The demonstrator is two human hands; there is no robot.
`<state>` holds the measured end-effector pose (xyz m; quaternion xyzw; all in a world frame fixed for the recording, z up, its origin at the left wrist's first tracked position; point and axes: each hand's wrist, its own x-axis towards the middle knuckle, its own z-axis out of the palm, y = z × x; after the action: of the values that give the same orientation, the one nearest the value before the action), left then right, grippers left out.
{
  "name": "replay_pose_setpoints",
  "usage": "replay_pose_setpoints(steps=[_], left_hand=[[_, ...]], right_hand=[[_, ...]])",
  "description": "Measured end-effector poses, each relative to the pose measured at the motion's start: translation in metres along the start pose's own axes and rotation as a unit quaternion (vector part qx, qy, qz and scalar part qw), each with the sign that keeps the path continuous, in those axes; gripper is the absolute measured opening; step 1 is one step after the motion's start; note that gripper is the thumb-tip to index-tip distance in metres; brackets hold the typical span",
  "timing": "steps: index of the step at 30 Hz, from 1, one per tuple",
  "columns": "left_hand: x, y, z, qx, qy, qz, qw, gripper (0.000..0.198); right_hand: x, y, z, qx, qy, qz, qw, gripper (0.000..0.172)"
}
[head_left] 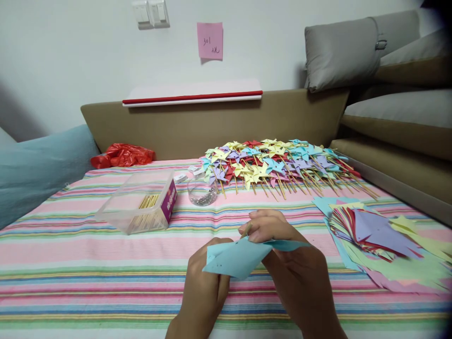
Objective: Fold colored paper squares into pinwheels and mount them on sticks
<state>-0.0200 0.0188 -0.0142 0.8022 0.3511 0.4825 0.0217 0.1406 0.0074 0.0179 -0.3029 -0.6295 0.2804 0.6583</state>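
Head: blue paper (236, 258) lengthwise left-right.

The left hand (206, 287) is low, its fingers curled and closed in a pinch. The right hand (289, 263) is just beside it, a little higher, with its fingertips (252, 231) pressed together.

Soft, even indoor light fills the frame, brightest on the white wall (70, 56) at the upper left. Shadows are faint and diffuse; a grey one falls beside the cushion (339, 52) at the upper right. The right corners darken into a vignette, straight lines bow toward the edges, and the blue paper (240, 259) at the lower centre looks slightly soft.
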Motion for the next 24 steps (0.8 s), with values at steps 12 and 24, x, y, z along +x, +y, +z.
replay_pose_setpoints(steps=[12,24], left_hand=[[0.000,0.000,-0.002,0.006,-0.001,0.006,1.000,0.024],[-0.003,0.001,-0.004,-0.117,-0.076,-0.126,0.982,0.011]], right_hand=[[0.000,0.006,0.001,0.054,-0.001,0.013,0.998,0.012],[0.000,0.026,0.009,0.245,0.104,0.241,0.933,0.017]])
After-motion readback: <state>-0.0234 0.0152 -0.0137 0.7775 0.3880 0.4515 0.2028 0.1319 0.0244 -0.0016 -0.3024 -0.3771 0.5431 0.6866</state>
